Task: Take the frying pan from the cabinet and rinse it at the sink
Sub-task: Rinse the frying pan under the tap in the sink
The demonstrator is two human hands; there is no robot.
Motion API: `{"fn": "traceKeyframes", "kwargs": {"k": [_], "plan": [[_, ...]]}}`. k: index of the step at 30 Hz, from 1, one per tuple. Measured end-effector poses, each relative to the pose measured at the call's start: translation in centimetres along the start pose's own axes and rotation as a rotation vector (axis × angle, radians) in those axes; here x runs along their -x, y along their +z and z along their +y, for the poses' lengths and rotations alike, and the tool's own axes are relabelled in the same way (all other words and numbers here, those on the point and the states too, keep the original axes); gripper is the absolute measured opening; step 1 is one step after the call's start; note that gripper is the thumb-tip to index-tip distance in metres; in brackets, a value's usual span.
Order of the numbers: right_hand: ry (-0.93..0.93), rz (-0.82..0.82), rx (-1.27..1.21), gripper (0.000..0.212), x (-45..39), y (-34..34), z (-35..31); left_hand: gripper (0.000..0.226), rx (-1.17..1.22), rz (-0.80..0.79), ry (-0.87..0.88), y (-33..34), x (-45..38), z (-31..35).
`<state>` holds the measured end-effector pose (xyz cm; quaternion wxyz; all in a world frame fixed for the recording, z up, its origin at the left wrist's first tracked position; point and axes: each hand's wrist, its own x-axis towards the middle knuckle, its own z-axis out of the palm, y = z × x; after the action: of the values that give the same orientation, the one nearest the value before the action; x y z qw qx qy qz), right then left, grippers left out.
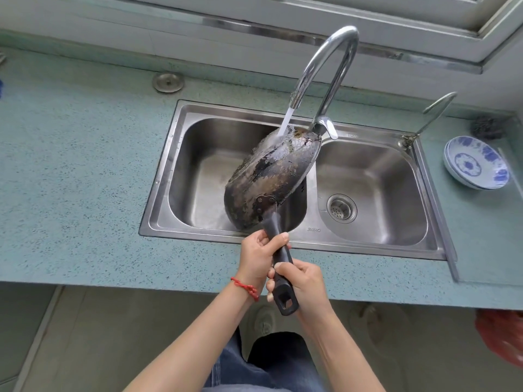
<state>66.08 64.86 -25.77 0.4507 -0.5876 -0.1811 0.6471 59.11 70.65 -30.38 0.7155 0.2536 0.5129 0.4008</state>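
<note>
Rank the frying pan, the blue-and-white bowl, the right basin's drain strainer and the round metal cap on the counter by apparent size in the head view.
1. frying pan, though it is nearest the camera
2. blue-and-white bowl
3-4. drain strainer and round metal cap look alike; unranked.

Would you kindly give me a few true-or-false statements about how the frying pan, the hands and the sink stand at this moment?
1. Both the left hand and the right hand grip the frying pan by its handle. True.
2. Water from the faucet falls on the pan's blackened underside. True.
3. The pan lies flat on the sink floor. False: it is held tilted above the left basin.
4. The blue and white bowl sits inside the right basin. False: it rests on the countertop, right of the sink.
</note>
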Motion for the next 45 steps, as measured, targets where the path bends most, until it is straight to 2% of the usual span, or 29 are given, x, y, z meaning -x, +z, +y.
{"fn": "traceKeyframes", "kwargs": {"k": [2,4,5,9,13,15,18,20,23,26,28,31,35,39,42,45], "plan": [[0.014,-0.014,-0.044,0.026,0.1,-0.3,-0.1,0.010,-0.028,0.008,0.007,0.3,0.2,0.0],[0.033,-0.060,-0.137,0.009,0.3,-0.6,-0.2,0.011,-0.056,0.006,0.023,0.5,0.5,0.0],[0.043,-0.088,-0.193,0.008,0.4,-0.8,-0.2,0.012,-0.063,0.000,0.035,0.6,0.5,0.1],[0.085,-0.211,-0.402,0.023,0.6,-1.4,0.0,0.012,-0.072,-0.059,0.057,0.5,0.7,0.5],[0.159,-0.325,-0.572,0.053,0.6,-1.4,0.4,0.008,0.010,-0.123,0.030,0.6,1.0,0.9],[0.186,-0.370,-0.606,0.058,0.5,-1.5,0.4,0.013,-0.048,-0.122,0.076,0.3,0.9,1.0],[0.207,-0.390,-0.479,0.048,0.4,-1.7,-0.1,0.015,-0.169,-0.087,0.157,-0.1,1.0,0.9],[0.208,-0.376,-0.291,0.030,0.6,-1.7,-0.8,0.014,-0.211,-0.051,0.191,-0.2,1.2,0.6],[0.200,-0.310,-0.024,0.007,1.0,-1.7,-2.2,0.035,-0.268,0.001,0.229,0.0,1.2,0.3],[0.162,-0.139,0.383,0.011,1.3,-1.1,-2.6,0.038,-0.344,0.034,0.267,-0.2,1.1,0.4],[0.074,-0.032,0.558,0.017,1.4,-0.6,-2.2,0.034,-0.366,0.037,0.265,-0.3,0.9,0.7],[-0.033,0.016,0.502,0.023,1.5,-0.5,-1.6,0.032,-0.354,0.035,0.259,0.0,0.7,0.8],[-0.084,-0.013,0.366,0.017,1.6,-0.9,-1.4,0.032,-0.243,-0.021,0.206,-0.4,0.5,0.2],[-0.075,-0.088,0.258,0.013,1.6,-1.4,-1.0,0.007,-0.059,-0.109,0.119,-0.4,0.7,0.5],[-0.044,-0.143,0.137,0.021,1.7,-1.5,-0.7,0.006,0.190,-0.155,-0.033,-0.3,0.8,0.6],[-0.009,-0.180,0.035,0.033,1.5,-1.5,-0.2,0.009,0.200,-0.189,-0.080,-0.7,0.8,0.5]]}}
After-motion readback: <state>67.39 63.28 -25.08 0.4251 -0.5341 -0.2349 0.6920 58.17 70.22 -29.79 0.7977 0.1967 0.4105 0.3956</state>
